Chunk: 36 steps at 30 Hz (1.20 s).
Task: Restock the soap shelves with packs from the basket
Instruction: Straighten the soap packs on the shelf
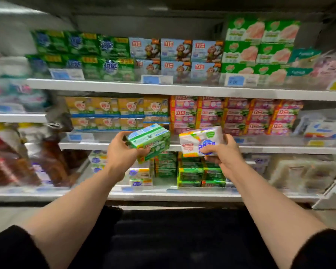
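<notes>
Shop shelving fills the view, white shelf boards stacked w/ soap packs, edges of the picture blurred. Top shelf (124, 87): green packs (81, 55) on the left, blue packs w/ a monkey picture (176, 59) in the middle, green-and-pink boxes (260, 49) to the right. Middle shelf (97, 146): yellow-orange packs (114, 111) left, pink packs (237, 115) right. Bottom shelf (163, 195): green stacks (192, 171) in the centre, a few white-and-blue packs (140, 176) just left of them.

Both arms are out in front, dark sleeves at the bottom corners. Left hand (120, 150) grips a green soap pack (150, 141), thumb over the near left end, fingers curled under it; pack is tilted, right end dipping, held in the air in front of the middle shelf's edge. Right hand (224, 152) holds a white soap pack (201, 141) w/ a blue logo, thumb pressed on the front face, fingers behind; it hangs just beside the green one, the two packs close but apart, both above the green stacks on the bottom shelf.

Dark mass low in the centre btwn the arms; can't tell what it is. Price tags (156, 79) sit along the shelf fronts, print too blurred to read
</notes>
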Tool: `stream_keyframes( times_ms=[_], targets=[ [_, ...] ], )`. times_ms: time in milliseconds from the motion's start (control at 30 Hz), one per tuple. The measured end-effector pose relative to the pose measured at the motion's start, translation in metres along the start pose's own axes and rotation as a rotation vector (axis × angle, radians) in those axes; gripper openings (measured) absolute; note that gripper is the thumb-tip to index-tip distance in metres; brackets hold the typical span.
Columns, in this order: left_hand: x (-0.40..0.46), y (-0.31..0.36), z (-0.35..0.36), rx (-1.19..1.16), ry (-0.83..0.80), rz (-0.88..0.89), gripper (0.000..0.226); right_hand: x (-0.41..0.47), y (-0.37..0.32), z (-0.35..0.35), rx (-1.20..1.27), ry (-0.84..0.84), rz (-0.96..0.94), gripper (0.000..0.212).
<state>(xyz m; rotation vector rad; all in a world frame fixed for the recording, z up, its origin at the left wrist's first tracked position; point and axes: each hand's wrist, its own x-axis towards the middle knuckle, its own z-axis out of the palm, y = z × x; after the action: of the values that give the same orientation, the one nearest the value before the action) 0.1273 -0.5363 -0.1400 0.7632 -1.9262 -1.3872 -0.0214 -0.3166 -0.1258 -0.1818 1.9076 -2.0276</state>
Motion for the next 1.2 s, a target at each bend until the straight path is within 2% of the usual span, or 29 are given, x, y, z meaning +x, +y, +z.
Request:
stream_keyframes(
  times_ms=[167,300,433,500,700,900,1067,1200],
  targets=[
    [-0.012,-0.015,-0.055,0.115,0.134,-0.057,0.063,0.008,0.025,0.04,-0.265,-0.035,-0.025,0.09],
    [-0.015,-0.033,-0.081,0.174,0.18,-0.069,0.062,0.009,0.038,0.08,-0.544,-0.085,-0.091,0.085],
    [-0.007,-0.053,-0.11,0.306,0.164,-0.072,0.063,0.007,0.051,0.127,-0.7,-0.194,-0.164,0.067],
    [-0.003,-0.063,-0.128,0.373,0.15,-0.077,0.063,0.015,0.067,0.156,-0.772,-0.282,-0.232,0.07],
    [0.009,-0.129,-0.171,0.367,0.204,-0.171,0.071,0.042,0.127,0.228,-0.793,-0.464,-0.367,0.072],
    [0.019,-0.21,-0.165,0.177,0.374,-0.26,0.056,0.074,0.172,0.285,-0.745,-0.618,-0.45,0.075],
    [0.038,-0.252,-0.162,0.042,0.47,-0.359,0.062,0.103,0.189,0.314,-0.758,-0.683,-0.463,0.078],
    [0.051,-0.265,-0.161,0.0,0.493,-0.415,0.063,0.119,0.2,0.334,-0.781,-0.708,-0.44,0.069]
  ],
)
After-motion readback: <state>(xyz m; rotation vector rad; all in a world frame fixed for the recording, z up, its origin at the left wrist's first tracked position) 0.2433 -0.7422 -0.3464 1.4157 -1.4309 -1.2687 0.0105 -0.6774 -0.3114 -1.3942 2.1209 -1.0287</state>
